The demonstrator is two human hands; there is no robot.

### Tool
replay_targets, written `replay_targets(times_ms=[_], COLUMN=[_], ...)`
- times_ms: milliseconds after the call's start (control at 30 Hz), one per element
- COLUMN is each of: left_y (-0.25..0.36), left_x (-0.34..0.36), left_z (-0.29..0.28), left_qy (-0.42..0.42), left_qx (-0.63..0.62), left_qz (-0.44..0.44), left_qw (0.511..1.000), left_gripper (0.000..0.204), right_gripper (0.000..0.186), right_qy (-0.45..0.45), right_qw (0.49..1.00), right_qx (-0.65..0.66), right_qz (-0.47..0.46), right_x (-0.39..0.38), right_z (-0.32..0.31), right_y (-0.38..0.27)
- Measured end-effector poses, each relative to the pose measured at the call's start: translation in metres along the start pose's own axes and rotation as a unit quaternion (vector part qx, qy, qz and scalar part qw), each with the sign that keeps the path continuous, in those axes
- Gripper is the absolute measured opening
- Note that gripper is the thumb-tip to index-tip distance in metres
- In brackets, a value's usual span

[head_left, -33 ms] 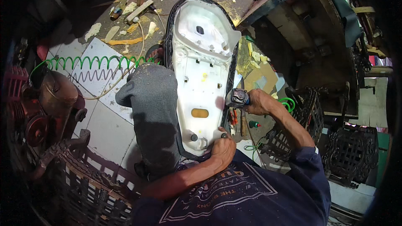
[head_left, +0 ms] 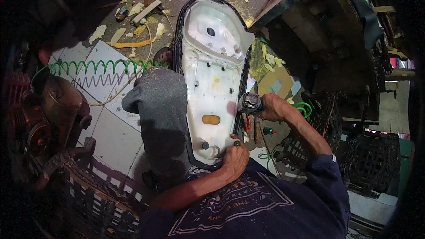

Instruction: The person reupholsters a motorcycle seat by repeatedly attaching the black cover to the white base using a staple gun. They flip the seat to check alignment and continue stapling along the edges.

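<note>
- A white tiled floor (head_left: 110, 128) is seen.
- A green coiled hose (head_left: 102, 67) is laid across it.
- Yellow foam scraps (head_left: 133, 43) are scattered on it beyond.
- A wicker basket (head_left: 88, 194) is set on it.

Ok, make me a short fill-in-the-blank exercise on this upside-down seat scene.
1. The right hand grips a metal-headed ____ against the seat's right edge.
2. The left hand presses on the black cover at the seat's ____ end, closest to the person.
3. The seat base is made of ____ plastic.
4. The coiled hose on the tiled floor is ____ in colour.

Missing words: tool; near; white; green
</note>
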State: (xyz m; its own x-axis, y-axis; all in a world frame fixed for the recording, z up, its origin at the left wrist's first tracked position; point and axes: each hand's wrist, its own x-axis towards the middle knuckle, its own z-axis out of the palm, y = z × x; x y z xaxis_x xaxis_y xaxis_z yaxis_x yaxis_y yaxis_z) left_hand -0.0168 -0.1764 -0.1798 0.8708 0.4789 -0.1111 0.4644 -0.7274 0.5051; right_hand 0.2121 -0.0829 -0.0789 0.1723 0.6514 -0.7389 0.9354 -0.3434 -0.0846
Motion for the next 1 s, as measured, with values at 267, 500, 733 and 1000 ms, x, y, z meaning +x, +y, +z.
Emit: replay_targets(times_ms=[267,500,733,1000], left_y=[-0.001,-0.007,-0.049,-0.064], left_x=[0.003,-0.004,0.071,0.125], left_z=[0.002,-0.072,-0.139,-0.069], left_qy=[-0.019,-0.156,-0.021,-0.052], left_qx=[0.007,-0.088,-0.205,-0.097], left_qz=[0.035,-0.018,-0.074,-0.156], left_qw=[0.999,0.984,0.976,0.982], left_gripper=[0.066,0.068,0.036,0.028], right_gripper=[0.033,0.038,0.052,0.075], right_qy=[0.038,0.368,0.201,0.147], right_qw=[0.994,0.765,0.764,0.795], right_qx=[0.101,0.504,0.504,0.488], right_qz=[-0.027,0.157,0.35,0.329], right_x=[-0.01,-0.014,-0.029,0.0], right_z=[0.005,0.214,0.419,0.472], right_y=[0.012,0.081,0.007,-0.017])
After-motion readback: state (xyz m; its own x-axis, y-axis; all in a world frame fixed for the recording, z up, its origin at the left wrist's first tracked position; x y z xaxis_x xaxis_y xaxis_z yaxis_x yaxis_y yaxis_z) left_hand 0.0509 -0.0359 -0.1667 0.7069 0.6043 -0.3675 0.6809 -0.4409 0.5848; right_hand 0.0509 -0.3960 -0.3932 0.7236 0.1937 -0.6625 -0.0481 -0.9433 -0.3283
